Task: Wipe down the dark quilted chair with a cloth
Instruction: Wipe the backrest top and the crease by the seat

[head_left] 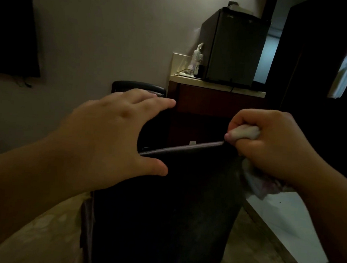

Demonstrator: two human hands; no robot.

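At the top right corner of the chair back, your right hand [270,142] has its grip bunched tight round the cloth [245,132]; a pale wad shows between the curled fingers, and the loose tail hangs out below the wrist. Judgement: balling it this way gives you a firm pad to run along the top edge. Your left hand [111,131] is spread wide, fingers straight, thumb out, holding nothing. It sits at the left end of that edge, probably to steady the chair, though actual contact cannot be confirmed.

The dark chair [163,202] fills the lower centre, its back panel towards you; lighting is too dim to show any quilting. Wipe appears to be at the top edge, most of the panel not yet covered.

Further out: a second dark chair [138,86] against the wall, a tabletop [219,84] carrying a small fridge [234,47] and a spray bottle [197,55]. Bottle contents cannot be read. Fridge door is closed.
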